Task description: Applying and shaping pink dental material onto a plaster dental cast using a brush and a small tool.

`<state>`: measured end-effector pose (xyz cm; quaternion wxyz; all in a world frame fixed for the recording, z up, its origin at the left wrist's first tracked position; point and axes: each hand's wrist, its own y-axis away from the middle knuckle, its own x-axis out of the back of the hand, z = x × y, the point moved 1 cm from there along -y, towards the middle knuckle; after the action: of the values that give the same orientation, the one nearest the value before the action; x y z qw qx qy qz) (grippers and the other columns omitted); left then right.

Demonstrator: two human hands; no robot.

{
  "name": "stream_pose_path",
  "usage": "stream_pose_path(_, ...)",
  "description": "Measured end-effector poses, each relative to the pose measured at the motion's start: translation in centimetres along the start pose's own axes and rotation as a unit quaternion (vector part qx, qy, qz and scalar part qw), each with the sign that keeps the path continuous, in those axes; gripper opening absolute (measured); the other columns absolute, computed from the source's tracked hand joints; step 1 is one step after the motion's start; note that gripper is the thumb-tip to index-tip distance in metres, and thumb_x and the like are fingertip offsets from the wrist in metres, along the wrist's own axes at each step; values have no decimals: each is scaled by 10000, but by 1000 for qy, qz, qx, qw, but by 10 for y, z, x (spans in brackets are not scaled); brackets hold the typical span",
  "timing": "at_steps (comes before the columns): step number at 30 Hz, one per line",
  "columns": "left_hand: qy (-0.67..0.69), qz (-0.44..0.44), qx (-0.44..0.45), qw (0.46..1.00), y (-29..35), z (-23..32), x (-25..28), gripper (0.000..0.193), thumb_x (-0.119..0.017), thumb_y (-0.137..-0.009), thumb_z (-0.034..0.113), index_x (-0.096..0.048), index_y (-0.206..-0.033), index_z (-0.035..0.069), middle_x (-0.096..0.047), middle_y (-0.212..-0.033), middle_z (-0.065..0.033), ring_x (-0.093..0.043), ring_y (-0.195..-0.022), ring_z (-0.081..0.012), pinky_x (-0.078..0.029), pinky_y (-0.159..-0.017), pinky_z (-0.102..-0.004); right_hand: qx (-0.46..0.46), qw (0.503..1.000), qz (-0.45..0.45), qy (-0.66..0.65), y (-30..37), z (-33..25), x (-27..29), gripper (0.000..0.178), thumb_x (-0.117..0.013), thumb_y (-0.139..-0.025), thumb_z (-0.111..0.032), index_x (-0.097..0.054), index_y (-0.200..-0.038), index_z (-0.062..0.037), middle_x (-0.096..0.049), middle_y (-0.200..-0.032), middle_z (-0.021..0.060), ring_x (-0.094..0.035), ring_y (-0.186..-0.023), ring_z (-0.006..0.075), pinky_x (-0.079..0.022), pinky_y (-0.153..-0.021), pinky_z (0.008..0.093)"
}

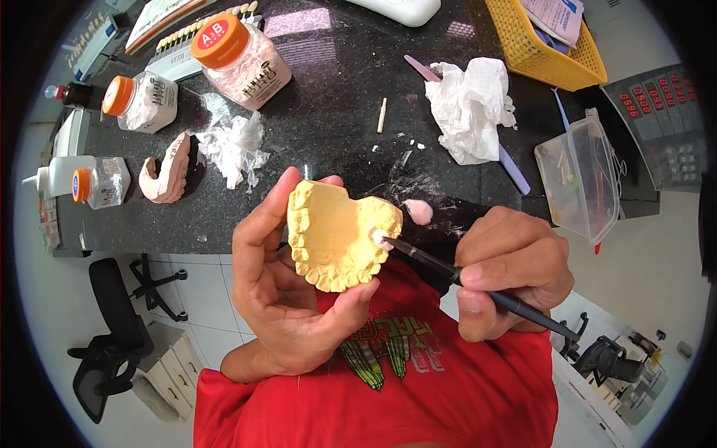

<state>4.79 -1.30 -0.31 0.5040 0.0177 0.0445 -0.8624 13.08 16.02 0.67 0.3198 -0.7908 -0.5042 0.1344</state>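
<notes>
Currently, my left hand (280,295) clasps the yellow dental cast (328,231), left of my right hand (515,272) pinching a black tool (426,258), and excess pressure could dislodge white material (382,240) at its tip.

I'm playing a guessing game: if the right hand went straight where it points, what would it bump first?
Probably the yellow teeth model: the black tool in the right hand seems to touch its white patch.
</notes>
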Motion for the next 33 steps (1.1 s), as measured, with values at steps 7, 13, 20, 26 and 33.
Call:
stream_pose_path(7,-5,1,7,1000,0,2,-1,884,-818,-718,287,-310,-1370,-28,-324,-1443,-175,-447,-1270,-307,-430,-1021,-380,12,1000,-3,2,-1,-1,1,202,-687,-650,46,-610,-825,-18,-603,-659,74,-580,-500,154,-471,-427,240)
stream_pose_path(13,-1,8,7,1000,0,1,-2,882,-819,-716,288,-313,-1367,-23,-319,-1447,-176,-444,-1273,-314,-428,-1022,-387,22,1000,2,1,1,2,0,181,-685,-660,35,-609,-818,-11,-588,-634,70,-566,-478,149,-462,-412,238)
stream_pose_path(20,-8,13,5,1000,0,1,-2,896,-818,-714,308,-308,-1370,-26,-323,-1444,-172,-451,-1267,-301,-430,-1021,-381,34,999,6,2,0,2,-1,191,-676,-645,48,-608,-814,-9,-586,-633,71,-558,-468,147,-459,-412,235)
stream_pose_path(26,-12,6,4,1000,0,1,-1,899,-816,-715,303,-302,-1374,-26,-318,-1447,-170,-449,-1268,-297,-434,-1019,-379,35,999,-1,10,0,2,0,194,-678,-637,46,-609,-809,-9,-585,-633,72,-556,-465,149,-459,-410,237)
stream_pose_path(33,24,-64,-98,993,-6,-6,4,855,-764,-682,-43,-256,-1367,-109,-383,-1366,-251,-480,-1237,-321,-496,-973,-377,42,999,-3,10,1,4,0,184,-681,-647,39,-609,-809,-9,-589,-639,73,-561,-470,149,-461,-411,238)
